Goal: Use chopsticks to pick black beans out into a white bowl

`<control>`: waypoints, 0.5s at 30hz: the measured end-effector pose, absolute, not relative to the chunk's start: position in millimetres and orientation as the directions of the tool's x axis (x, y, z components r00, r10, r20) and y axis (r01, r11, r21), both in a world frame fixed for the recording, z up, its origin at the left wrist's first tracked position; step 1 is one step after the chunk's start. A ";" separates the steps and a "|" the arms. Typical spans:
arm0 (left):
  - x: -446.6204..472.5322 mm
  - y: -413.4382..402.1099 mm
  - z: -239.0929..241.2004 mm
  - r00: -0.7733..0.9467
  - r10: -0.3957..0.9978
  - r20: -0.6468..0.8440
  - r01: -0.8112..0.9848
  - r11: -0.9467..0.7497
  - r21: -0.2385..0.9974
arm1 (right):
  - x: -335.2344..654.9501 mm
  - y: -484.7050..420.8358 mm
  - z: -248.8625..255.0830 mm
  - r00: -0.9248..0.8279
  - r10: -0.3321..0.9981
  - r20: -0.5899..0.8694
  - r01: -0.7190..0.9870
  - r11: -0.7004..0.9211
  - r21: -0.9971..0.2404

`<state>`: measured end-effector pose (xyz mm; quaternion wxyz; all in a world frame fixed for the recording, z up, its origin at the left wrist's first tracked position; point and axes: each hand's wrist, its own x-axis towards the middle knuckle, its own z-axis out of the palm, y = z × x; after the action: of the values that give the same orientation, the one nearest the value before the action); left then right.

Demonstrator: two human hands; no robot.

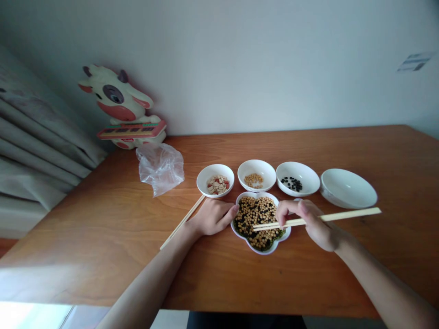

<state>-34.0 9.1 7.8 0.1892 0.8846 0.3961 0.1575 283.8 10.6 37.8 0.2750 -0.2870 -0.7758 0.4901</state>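
A flower-shaped white bowl (240,233) full of mixed yellow and dark beans sits in front of me. My right hand (310,221) grips a pair of wooden chopsticks (346,214), tips resting over the beans. My left hand (212,215) rests against the bowl's left rim, fingers loosely curled, with a second pair of chopsticks (181,221) running under it. Behind stand three small white bowls: one with pale seeds and red bits (215,180), one with yellow beans (257,175), one with black beans (297,179).
An empty white bowl (348,188) stands at the right end of the row. A crumpled clear plastic bag (160,168) lies at back left, with a cow-shaped toy (121,107) against the wall behind it. A curtain (30,151) hangs at far left.
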 end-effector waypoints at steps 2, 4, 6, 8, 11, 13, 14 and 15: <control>-33.9 8.6 8.7 0.635 0.760 0.136 0.639 -0.617 0.460 | 282.8 9.5 36.1 -0.673 0.722 0.162 0.165 0.360 -0.918; -33.8 8.1 10.0 0.635 0.761 0.135 0.641 -0.616 0.458 | 281.2 9.1 34.6 -0.657 0.735 0.168 0.150 0.346 -0.926; -33.9 8.0 11.1 0.636 0.760 0.133 0.643 -0.618 0.453 | 279.3 9.4 33.0 -0.624 0.767 0.150 0.144 0.302 -0.942; -34.1 8.1 11.5 0.636 0.759 0.139 0.645 -0.621 0.446 | 277.2 9.6 31.4 -0.600 0.787 0.142 0.130 0.272 -0.953; -34.6 8.6 10.3 0.634 0.759 0.148 0.643 -0.624 0.444 | 274.2 8.2 30.1 -0.632 0.749 0.200 0.117 0.347 -0.931; -34.8 8.9 8.8 0.640 0.754 0.149 0.633 -0.627 0.453 | 272.6 5.7 30.0 -0.680 0.699 0.223 0.129 0.413 -0.901; -35.0 9.0 8.1 0.640 0.753 0.150 0.630 -0.627 0.458 | 271.8 4.2 30.0 -0.699 0.680 0.221 0.138 0.432 -0.891; -35.2 9.1 7.5 0.638 0.754 0.156 0.629 -0.627 0.458 | 271.2 2.7 29.9 -0.714 0.667 0.214 0.148 0.442 -0.885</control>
<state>-35.2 9.1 7.5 0.1841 0.8860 0.3904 0.1693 271.2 2.7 29.9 0.2801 -0.2542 -0.8017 0.4628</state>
